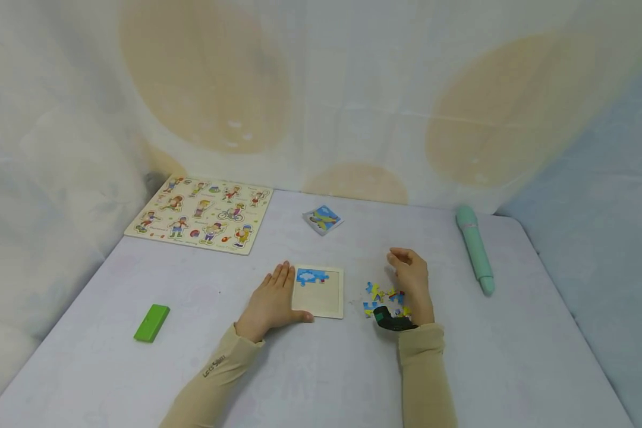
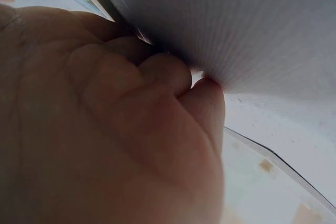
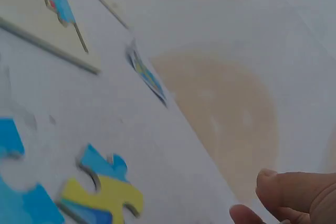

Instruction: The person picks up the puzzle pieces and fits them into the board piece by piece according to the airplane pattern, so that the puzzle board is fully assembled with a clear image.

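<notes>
The left hand lies flat with its fingers straight and close together along the left edge of the square jigsaw tray, its thumb spread out by the near edge; this probably braces the tray against sliding. The tray sits on the table between the hands, a joined strip of blue sky pieces set in its far left corner, where the rim likely helps keep them aligned. The loose jigsaw pieces lie heaped just right of the tray, seemingly for easy reach by the right hand. That hand is raised beside them, fingers loosely bent, thumb and fingertip apart, with no piece visible between them. The small picture card lies beyond the tray, perhaps left uncovered for reference.
</notes>
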Demonstrator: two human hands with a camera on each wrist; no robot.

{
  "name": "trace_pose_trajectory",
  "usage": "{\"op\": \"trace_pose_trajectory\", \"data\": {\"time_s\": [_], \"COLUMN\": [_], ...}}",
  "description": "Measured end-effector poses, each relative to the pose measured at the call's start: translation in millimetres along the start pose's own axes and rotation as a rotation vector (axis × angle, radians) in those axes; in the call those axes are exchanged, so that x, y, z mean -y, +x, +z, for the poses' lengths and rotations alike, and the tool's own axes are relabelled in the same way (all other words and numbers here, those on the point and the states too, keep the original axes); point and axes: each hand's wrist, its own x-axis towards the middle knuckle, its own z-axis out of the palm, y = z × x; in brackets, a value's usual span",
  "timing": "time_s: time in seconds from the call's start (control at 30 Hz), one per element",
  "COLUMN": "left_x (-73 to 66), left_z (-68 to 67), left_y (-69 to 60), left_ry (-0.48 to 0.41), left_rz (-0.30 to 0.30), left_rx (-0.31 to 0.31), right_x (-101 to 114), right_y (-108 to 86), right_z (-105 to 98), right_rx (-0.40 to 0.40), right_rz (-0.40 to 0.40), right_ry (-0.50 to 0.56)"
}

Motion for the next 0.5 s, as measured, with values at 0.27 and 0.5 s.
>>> {"op": "trace_pose_trajectory", "data": {"time_s": [0.27,0.5], "left_x": [0.5,1.0], "left_z": [1.6,2.5], "left_y": [1.4,1.9], "left_ry": [0.006,0.004], "left_rz": [-0.003,-0.004], "left_rx": [0.01,0.012], "right_x": [-13.1,-13.7], "right_y": [-3.4,-4.7], "right_z": [-16.3,-12.7], "right_rx": [-0.135,-0.151], "right_rz": [0.042,0.013], "right_ry": [-0.068,-0.191]}}
